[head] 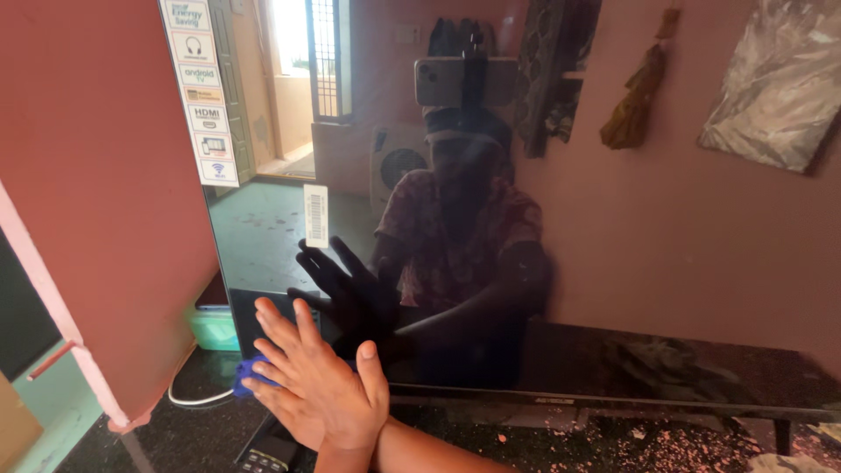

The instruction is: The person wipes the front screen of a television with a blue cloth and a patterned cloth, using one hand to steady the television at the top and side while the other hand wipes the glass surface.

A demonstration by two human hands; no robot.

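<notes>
A large flat television screen (666, 263) stands on a dark counter and reflects a person and a room. My right hand (293, 422) presses a blue cloth (249, 373) against the screen's lower left corner, its arm coming in from the lower right. My left hand (328, 381) lies flat on top of the right hand with its fingers spread, pointing up and to the left. Most of the cloth is hidden under the two hands.
A white label strip (200, 88) and a barcode sticker (315, 215) are stuck on the screen. A remote control (267, 455) lies below my hands. A green box (215, 330) and a white cable (194, 400) sit by the red wall (96, 193). Pinkish debris (666, 438) litters the counter.
</notes>
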